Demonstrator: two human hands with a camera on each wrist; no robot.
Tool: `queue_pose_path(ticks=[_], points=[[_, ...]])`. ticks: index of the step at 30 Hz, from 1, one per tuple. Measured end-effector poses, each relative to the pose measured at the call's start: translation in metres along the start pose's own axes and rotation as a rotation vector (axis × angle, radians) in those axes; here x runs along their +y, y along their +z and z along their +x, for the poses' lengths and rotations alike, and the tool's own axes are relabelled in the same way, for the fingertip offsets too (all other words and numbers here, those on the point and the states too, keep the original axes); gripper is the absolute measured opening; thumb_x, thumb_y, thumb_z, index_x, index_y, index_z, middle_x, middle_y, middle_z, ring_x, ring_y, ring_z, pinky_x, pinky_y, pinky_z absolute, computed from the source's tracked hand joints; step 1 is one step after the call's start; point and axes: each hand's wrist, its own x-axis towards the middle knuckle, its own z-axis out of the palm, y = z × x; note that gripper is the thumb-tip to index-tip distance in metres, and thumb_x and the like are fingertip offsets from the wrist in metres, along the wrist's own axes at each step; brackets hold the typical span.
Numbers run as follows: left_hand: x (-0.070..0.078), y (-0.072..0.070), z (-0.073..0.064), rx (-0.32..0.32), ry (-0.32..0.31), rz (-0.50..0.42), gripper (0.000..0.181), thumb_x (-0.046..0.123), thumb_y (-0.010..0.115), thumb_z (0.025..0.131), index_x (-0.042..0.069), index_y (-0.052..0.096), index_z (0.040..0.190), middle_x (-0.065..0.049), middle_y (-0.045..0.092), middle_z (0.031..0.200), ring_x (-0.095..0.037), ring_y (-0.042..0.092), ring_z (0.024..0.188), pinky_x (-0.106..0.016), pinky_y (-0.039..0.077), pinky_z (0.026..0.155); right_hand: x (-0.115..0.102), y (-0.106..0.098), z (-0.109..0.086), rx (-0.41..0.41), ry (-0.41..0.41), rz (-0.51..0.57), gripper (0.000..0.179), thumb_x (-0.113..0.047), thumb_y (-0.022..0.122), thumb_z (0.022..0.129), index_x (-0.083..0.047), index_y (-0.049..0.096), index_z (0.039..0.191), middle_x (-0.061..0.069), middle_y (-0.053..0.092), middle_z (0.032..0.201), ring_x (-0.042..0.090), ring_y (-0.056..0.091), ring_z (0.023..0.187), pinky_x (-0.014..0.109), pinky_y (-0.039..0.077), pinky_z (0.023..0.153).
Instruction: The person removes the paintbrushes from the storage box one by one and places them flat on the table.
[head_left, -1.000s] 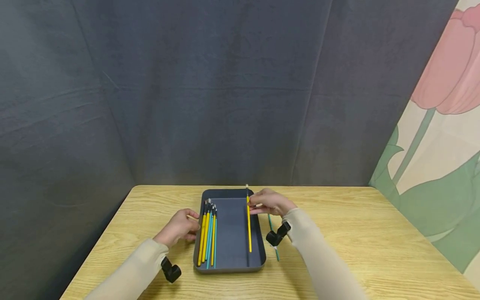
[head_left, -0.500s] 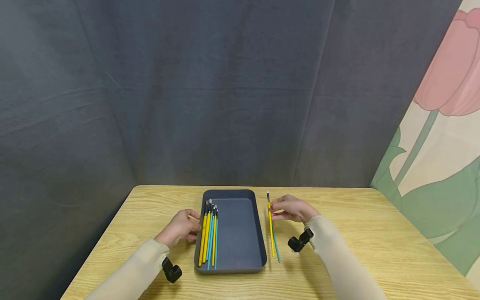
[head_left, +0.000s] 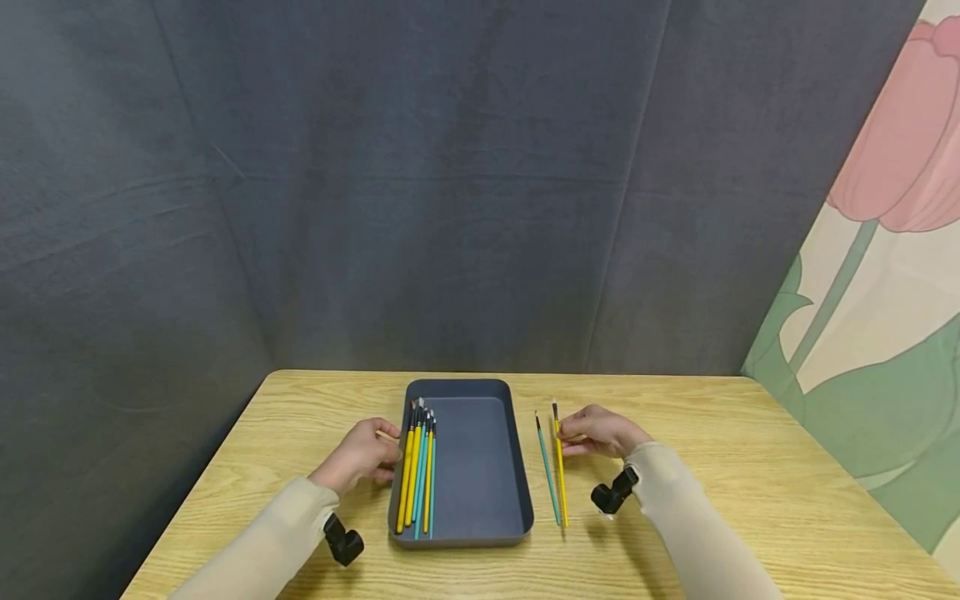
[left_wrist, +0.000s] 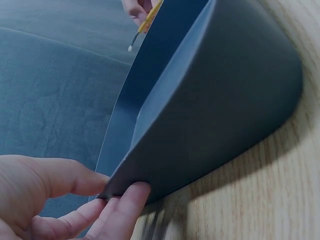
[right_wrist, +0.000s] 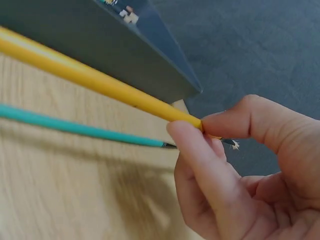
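Between thumb and fingers, my right hand (head_left: 600, 432) pinches a yellow paintbrush (head_left: 561, 475), bristle end pointing away from me. In the right wrist view the grip is near the top of the yellow handle (right_wrist: 100, 82). A teal paintbrush (head_left: 547, 471) lies on the table just left of it. My left hand (head_left: 363, 454) pinches the left rim of the dark grey tray (head_left: 480, 467); the left wrist view shows thumb (left_wrist: 75, 177) and fingers on either side of the wall. Along the tray's left side lie several yellow and teal paintbrushes (head_left: 408, 479), bristles toward the far end.
The wooden table (head_left: 675, 517) ends at a dark curtain (head_left: 450, 208) behind it. At the right hangs a cloth with a painted pink tulip (head_left: 892, 142). A small black camera (head_left: 615, 490) sits on my right wrist, another (head_left: 342, 542) on my left.
My right hand has carried the yellow paintbrush from over the tray's right side out to the right, past the teal paintbrush, and lower. The left hand stays at the tray's rim.
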Motion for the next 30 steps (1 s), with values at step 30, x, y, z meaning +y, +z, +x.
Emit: queue_pose_path(ticks=[30], points=[[-0.002, 0.0, 0.0, -0.009, 0.015, -0.005, 0.031, -0.01, 0.055, 0.081, -0.007, 0.048, 0.112, -0.016, 0.053, 0.089, -0.024, 0.056, 0.077, -0.035, 0.056, 0.061, 0.01, 0.01, 0.02, 0.145, 0.064, -0.153, 0.005, 0.005, 0.056, 0.087, 0.008, 0.06, 0.089, 0.006, 0.059, 0.072, 0.01, 0.063, 0.063, 0.023, 0.058, 0.065]])
